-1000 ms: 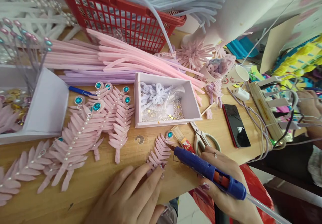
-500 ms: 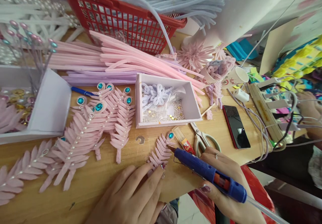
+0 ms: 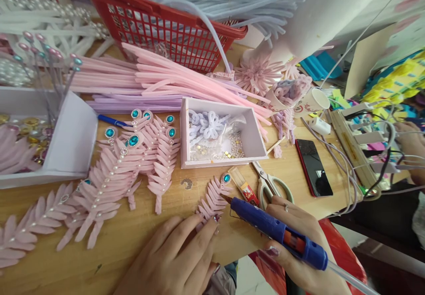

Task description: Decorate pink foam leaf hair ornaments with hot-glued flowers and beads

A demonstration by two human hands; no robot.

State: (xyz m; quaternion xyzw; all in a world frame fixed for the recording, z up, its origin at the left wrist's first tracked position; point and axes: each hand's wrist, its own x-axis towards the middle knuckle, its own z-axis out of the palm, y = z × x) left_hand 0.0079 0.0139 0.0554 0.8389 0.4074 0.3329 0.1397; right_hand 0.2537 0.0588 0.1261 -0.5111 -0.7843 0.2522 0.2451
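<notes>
Both hands are bare, with no gloves and no sleeves in view. The left hand (image 3: 172,259) has long nails painted a dark mauve; the polish shows on the fingertips (image 3: 216,218) near the table's front edge, and another painted nail shows low down by the wrist side. The right hand (image 3: 295,242) wears a thin silver ring (image 3: 285,207) with a small raised setting on one finger. Its thumbnail (image 3: 271,251) carries the same mauve polish with a slight sheen. No watch or bracelet shows on either wrist, as far as the picture reaches.
</notes>
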